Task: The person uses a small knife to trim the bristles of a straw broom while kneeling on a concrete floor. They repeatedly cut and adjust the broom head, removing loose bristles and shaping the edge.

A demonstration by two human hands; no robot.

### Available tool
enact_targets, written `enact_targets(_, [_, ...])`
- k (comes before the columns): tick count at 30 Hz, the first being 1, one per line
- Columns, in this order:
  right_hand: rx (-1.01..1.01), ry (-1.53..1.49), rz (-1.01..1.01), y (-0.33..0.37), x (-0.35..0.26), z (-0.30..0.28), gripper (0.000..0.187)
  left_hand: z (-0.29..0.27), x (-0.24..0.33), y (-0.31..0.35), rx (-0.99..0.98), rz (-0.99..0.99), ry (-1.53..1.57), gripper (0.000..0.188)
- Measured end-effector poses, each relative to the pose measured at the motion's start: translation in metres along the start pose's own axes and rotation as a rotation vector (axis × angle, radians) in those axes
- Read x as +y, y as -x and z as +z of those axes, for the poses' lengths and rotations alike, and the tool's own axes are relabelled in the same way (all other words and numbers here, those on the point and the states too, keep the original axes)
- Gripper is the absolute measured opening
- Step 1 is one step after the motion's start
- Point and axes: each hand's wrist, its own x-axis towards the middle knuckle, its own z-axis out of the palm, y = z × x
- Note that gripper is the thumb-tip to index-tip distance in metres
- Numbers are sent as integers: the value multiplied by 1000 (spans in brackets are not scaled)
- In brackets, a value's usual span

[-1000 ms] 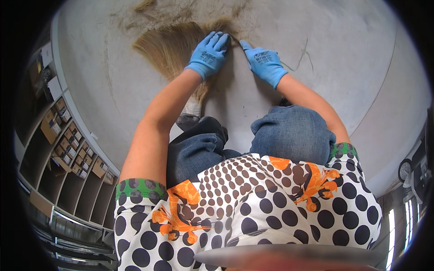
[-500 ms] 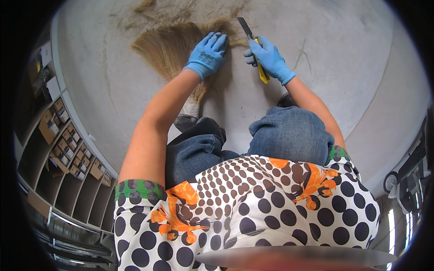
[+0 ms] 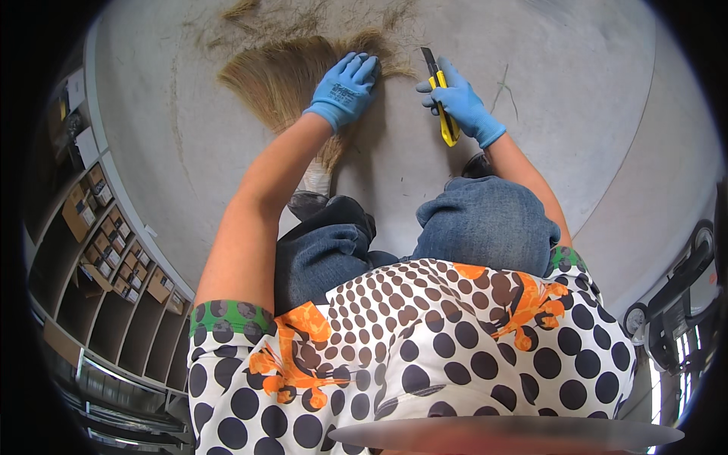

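Observation:
A broom head of tan straw bristles [image 3: 280, 76] lies fanned out on the floor, its bound, wrapped neck [image 3: 315, 179] by my left shoe. My left hand [image 3: 345, 87], in a blue glove, is closed over the right side of the bristles; some strands stick out past the fingertips, and what lies under the palm is hidden. To the right, apart from the straw, my gloved right hand [image 3: 459, 102] holds a yellow and black box cutter [image 3: 447, 125]. Its dark blade is out and points up and away from me.
Loose straw clippings [image 3: 292, 21] litter the grey floor [image 3: 561, 98] beyond the broom. A thin green strand [image 3: 503, 87] lies right of my right hand. Shelving with cardboard boxes [image 3: 98, 250] runs along the left. A wheeled black object [image 3: 667, 296] stands at the right edge.
My right hand has drawn back toward me and slightly right with the box cutter, which has turned to show more of its yellow body. My left hand has barely shifted on the bristles.

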Motion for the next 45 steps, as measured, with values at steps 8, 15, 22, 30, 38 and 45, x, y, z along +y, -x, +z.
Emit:
enact_targets(8, [156, 753, -329, -28, 16, 9, 68, 1, 1, -2, -7, 14, 9, 46])
enact_targets(15, [88, 1255, -455, -41, -1, 42, 58, 12, 1, 0, 9, -20, 1, 46])
enact_targets(22, [96, 1312, -514, -55, -1, 46, 50, 10, 5, -3, 25, -24, 23, 37])
enact_targets(30, [112, 1377, -467, -50, 0, 53, 49, 4, 6, -2, 45, -24, 52, 33])
enact_targets(38, [64, 1422, -380, -22, 28, 28, 60, 9, 8, -1, 66, -10, 41, 39])
enact_targets(45, [130, 1306, -467, -31, 20, 36, 58, 2, 11, -4, 68, -44, 38, 35])
